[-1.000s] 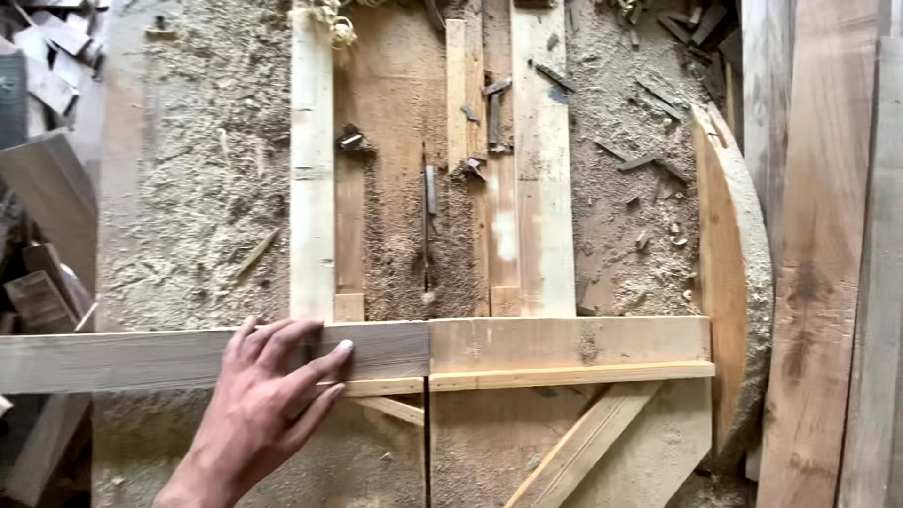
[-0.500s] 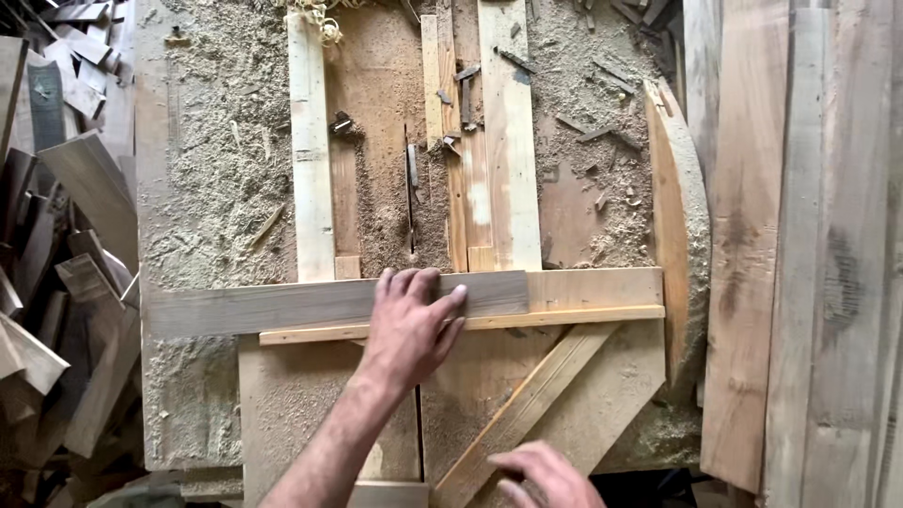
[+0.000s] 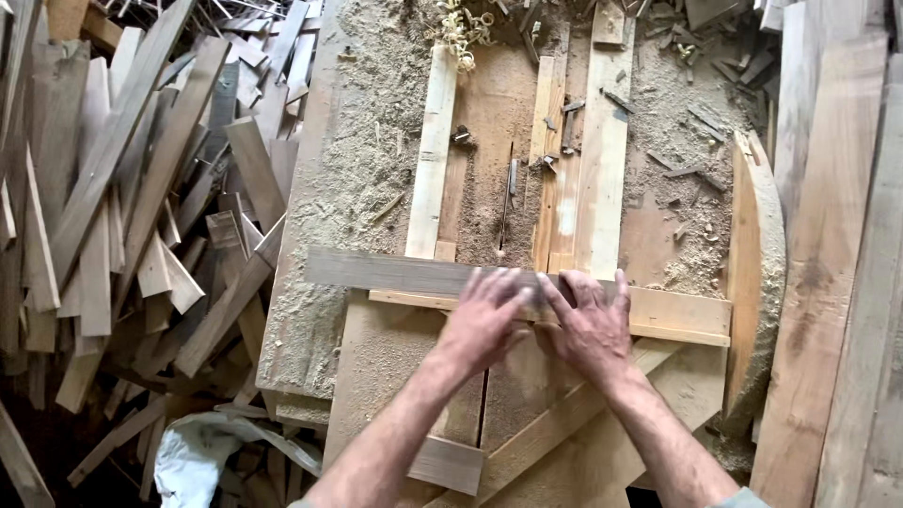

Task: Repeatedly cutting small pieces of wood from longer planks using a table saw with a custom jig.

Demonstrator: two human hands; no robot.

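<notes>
Both hands, left hand [image 3: 484, 315] and right hand [image 3: 588, 320], press flat, fingers spread, on the grey plank [image 3: 395, 271]. Just beyond their grip lies the saw slot [image 3: 503, 212]; slipping forward risks fingers.

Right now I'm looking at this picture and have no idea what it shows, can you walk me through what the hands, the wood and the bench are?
The picture comes from a camera worn on a person's head, looking down at their own two bare hands. There is no robot. The left hand and the right hand both press flat on a grey wooden strip that lies crosswise over a sawdust-covered workbench. Under the strip sits a paler wooden rail, part of a frame of light boards. A dark slot runs lengthwise along the bench top; whether a blade sits in it is unclear. On the left is a heap of wood offcuts; on the right, long planks.
</notes>
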